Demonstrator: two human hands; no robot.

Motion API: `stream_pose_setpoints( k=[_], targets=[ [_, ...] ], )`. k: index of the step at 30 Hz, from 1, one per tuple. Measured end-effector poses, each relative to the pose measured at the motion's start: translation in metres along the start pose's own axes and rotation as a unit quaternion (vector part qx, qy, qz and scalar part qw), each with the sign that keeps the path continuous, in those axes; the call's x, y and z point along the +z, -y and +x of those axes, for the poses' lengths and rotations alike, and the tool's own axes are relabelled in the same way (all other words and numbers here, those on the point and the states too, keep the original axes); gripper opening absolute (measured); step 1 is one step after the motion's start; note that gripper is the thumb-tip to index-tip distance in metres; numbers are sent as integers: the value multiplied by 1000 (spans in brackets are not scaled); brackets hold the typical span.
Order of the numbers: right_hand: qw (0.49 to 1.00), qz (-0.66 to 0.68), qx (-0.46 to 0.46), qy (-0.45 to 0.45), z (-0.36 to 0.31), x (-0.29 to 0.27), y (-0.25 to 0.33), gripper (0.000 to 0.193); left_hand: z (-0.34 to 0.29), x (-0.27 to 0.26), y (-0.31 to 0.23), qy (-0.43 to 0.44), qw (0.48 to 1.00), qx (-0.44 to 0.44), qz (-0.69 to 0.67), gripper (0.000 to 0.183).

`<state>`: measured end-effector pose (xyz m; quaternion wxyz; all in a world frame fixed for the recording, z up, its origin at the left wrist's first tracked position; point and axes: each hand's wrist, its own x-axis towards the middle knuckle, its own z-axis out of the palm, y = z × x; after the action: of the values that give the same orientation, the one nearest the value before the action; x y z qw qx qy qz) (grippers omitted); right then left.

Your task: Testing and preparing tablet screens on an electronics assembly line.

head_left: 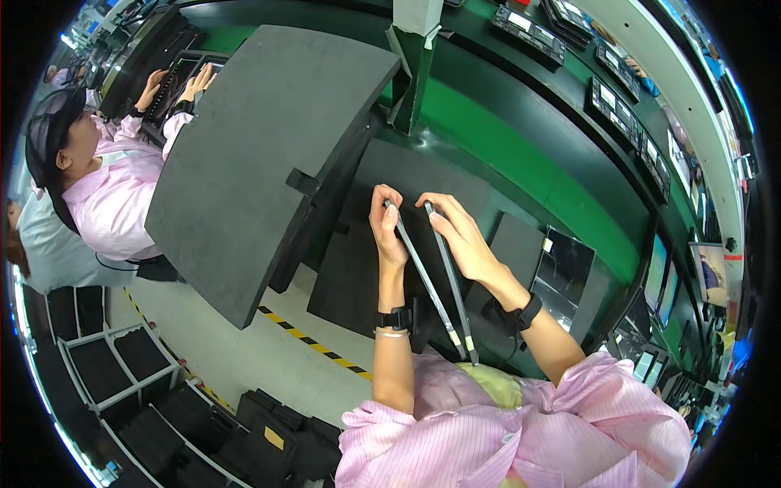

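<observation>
My left hand [386, 221] is closed on the far end of a long thin grey slab [423, 276], seen edge-on, with a pale patch near its close end. My right hand [457, 234] grips the far end of a second thin grey slab [452, 285] of the same kind. Both stand on edge side by side, a narrow gap between them, their near ends close to my body. Their faces are hidden, so I cannot tell what kind of panels they are. Below lie dark foam-like sheets [346, 281].
A large black foam-like stack [260, 138] rises at left, with a co-worker [114, 179] beyond it. A glossy dark panel [563, 272] lies to my right. Behind my hands stands a green post [413, 81]. Several devices [614, 110] line the far-right shelf.
</observation>
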<state>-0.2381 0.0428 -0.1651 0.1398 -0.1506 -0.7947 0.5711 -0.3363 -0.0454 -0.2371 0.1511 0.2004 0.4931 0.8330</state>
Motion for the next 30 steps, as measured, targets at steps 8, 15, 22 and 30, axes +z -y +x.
stream_pose_setpoints(
  k=[8, 15, 22, 30],
  targets=[
    [997, 22, 58, -48, 2, -2, -8, 22, 4, 0, 3, -2, 997, 6, 79, 29],
    [992, 69, 2, -102, -1, 0, -26, 22, 0, 2, -2, -57, 998, 2, 9, 24],
    [994, 62, 27, -90, -10, -11, -24, 26, 1, 0, 10, 16, 993, -27, -115, 23],
    [993, 65, 13, -95, -7, -6, -27, 27, 2, -16, 8, 37, 983, -33, -177, 21]
  ],
)
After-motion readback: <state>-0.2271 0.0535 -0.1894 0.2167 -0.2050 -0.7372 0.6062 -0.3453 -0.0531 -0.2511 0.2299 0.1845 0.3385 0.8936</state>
